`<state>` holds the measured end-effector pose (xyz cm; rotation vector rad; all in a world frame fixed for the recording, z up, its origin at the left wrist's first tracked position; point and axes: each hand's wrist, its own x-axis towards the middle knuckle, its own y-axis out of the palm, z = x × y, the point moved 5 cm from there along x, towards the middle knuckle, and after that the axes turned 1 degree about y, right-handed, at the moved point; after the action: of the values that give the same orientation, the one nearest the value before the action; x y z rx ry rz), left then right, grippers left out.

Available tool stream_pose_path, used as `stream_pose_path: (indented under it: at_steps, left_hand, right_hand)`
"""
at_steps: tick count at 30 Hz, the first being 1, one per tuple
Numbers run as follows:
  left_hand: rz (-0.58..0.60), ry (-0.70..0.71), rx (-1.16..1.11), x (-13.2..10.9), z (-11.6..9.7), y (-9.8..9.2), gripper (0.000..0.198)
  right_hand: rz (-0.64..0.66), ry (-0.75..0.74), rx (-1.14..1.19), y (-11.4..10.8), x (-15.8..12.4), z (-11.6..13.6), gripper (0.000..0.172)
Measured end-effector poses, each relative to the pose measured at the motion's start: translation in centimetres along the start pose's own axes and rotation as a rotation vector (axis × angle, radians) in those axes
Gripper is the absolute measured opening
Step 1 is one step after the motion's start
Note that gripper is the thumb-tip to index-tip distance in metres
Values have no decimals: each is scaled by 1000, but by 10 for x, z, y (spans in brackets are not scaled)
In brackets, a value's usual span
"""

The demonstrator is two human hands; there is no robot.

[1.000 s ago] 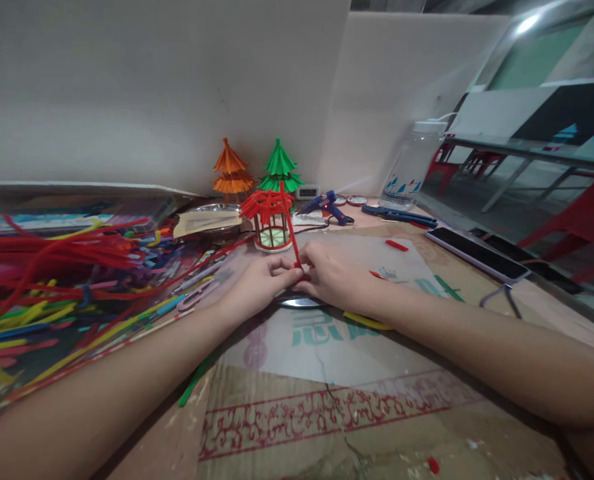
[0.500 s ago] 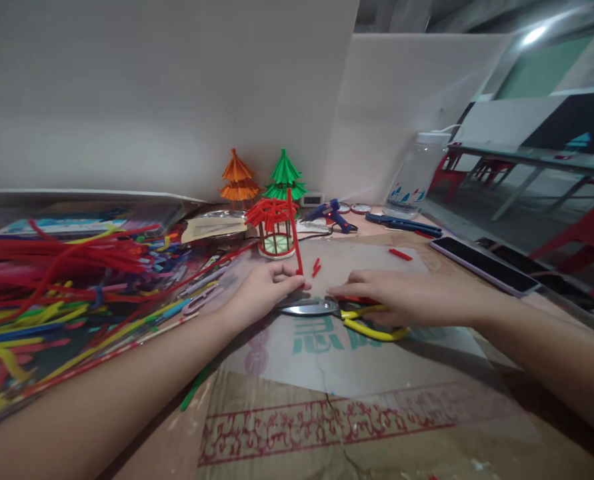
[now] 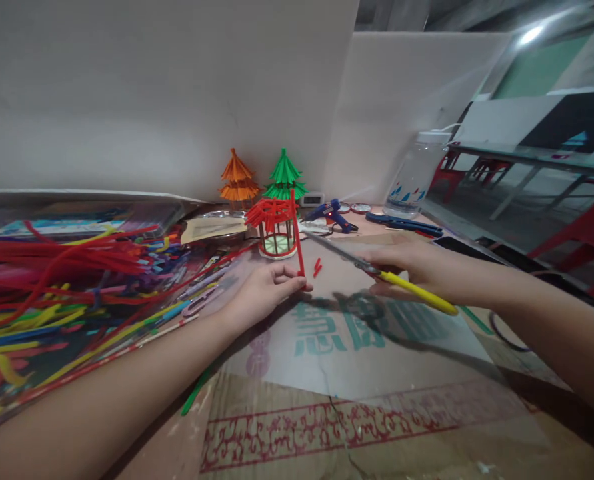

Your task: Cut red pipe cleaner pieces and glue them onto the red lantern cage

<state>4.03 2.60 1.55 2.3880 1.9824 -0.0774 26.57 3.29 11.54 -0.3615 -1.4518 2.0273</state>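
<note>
My left hand [image 3: 267, 290] pinches the lower end of a red straw [image 3: 296, 233] that stands upright on the mat. My right hand [image 3: 417, 270] grips yellow-handled scissors [image 3: 377, 270] lifted off the table, their blades pointing left toward the straw. Two short red straw pieces [image 3: 317, 267] lie just right of the straw's foot. Behind it stands a small pavilion model with a red straw roof [image 3: 274, 230].
A heap of coloured straws [image 3: 61, 280] covers the left of the table. Orange [image 3: 237, 177] and green [image 3: 284, 177] paper towers, a blue glue gun [image 3: 331, 213], a clear water jug [image 3: 414, 175] and a phone [image 3: 454, 245] sit at the back and right. Cardboard lies at the front.
My right hand left the straw, took the scissors from the mat and raised them toward the straw. My left hand keeps the straw upright.
</note>
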Motion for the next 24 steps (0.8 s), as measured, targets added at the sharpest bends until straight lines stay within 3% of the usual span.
stream_pose_path:
  at_steps: [3,9,16,24]
  left_hand:
    - [-1,2,70,-2,-2,0,17]
    - [20,50,104,1,0,0,18]
    - [37,69,102,2,1,0,19]
    - [3,36,171,2,0,-2,14]
  right_hand:
    - [91,-15,-68,-2,-1,-15,45]
    - [169,137,-93,16,4,-47,42]
    - [259,87,-5,21,20,-44,42]
    - [324,162,64,31,22,-42,43]
